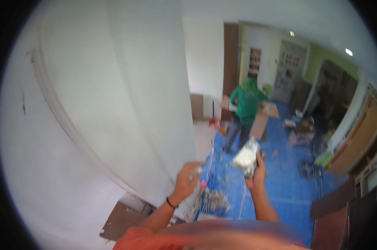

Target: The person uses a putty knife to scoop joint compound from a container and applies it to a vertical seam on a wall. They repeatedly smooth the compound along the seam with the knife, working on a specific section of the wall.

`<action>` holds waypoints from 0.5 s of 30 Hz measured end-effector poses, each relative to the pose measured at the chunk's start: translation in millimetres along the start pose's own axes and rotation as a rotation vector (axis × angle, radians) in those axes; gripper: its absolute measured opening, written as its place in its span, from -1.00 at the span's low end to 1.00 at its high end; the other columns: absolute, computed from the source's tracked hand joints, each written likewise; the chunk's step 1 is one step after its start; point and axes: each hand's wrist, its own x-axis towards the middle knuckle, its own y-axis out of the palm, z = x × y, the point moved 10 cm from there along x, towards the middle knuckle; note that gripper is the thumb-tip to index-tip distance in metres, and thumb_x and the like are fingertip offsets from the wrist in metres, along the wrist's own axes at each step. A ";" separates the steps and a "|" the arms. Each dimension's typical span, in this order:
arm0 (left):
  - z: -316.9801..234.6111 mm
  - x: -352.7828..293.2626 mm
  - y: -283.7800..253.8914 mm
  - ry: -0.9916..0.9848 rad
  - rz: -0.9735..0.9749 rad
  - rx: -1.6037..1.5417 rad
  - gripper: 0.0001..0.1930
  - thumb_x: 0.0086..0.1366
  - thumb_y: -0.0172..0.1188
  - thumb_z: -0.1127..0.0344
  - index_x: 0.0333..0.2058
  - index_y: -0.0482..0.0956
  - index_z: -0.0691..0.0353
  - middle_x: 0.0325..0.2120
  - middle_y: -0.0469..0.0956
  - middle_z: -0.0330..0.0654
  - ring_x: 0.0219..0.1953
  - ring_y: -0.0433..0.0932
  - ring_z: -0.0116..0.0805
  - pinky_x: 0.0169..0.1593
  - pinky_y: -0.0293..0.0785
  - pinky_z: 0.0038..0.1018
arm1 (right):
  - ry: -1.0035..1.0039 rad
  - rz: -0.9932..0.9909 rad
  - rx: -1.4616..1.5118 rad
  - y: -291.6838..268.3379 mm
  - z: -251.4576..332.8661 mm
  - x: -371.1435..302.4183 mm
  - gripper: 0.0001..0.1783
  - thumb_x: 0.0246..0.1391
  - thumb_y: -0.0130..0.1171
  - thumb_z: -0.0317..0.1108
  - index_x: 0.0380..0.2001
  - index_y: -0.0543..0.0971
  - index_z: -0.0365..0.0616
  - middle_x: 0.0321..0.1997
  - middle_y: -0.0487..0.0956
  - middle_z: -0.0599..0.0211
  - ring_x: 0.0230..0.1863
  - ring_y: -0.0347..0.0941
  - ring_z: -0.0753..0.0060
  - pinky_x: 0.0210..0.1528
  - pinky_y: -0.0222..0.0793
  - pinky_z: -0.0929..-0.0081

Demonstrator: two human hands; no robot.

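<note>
My right hand point(258, 174) grips a pale, blocky thing point(246, 157) with a flat whitish face and crinkled, silvery-grey sides. I cannot tell its kind. It is held up in front of me, over the blue floor sheet. Left of it, my left hand point(186, 180) is raised close to the pale wall point(149, 104), a dark band round its wrist. Its fingers are curled around something small and whitish-grey, too blurred to make out. A small pink-red thing point(203, 183) shows just beside those fingers; whether they touch it is unclear. The two hands are apart.
Blue sheeting point(280, 183) covers the floor, with greyish debris point(215, 201) below my left hand. Ahead stands a person in a green top point(247, 102), near brown boards point(261, 125). A round fan-like object point(306, 169) and dark panels point(332, 227) lie to the right.
</note>
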 end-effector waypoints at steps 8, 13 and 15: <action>-94.8 35.4 -1.6 0.466 0.105 0.455 -0.34 -0.08 0.19 0.72 0.07 0.66 0.10 -0.03 0.60 -0.20 -0.01 0.51 -0.14 0.06 0.41 -0.26 | -0.029 -0.003 -0.017 21.0 6.7 -2.9 -0.56 0.40 0.06 -0.21 0.22 0.41 -0.20 0.13 0.57 0.19 0.11 0.58 0.25 0.16 0.53 0.27; -101.0 44.7 39.9 0.580 0.293 0.551 -0.40 0.02 0.24 0.59 0.10 0.65 0.00 -0.02 0.57 -0.27 0.02 0.47 -0.22 0.12 0.31 -0.22 | -0.033 -0.030 -0.064 20.0 6.5 1.8 -0.57 0.40 0.04 -0.20 0.20 0.42 -0.23 0.11 0.58 0.19 0.07 0.59 0.27 0.13 0.55 0.27; -99.9 48.8 54.8 0.627 0.326 0.533 -0.38 0.04 0.21 0.57 0.13 0.62 -0.04 -0.01 0.55 -0.27 0.03 0.46 -0.23 0.12 0.30 -0.18 | -0.036 -0.065 -0.113 23.3 6.3 -0.1 -0.58 0.40 0.05 -0.17 0.14 0.47 -0.25 0.07 0.61 0.18 0.05 0.61 0.28 0.12 0.54 0.28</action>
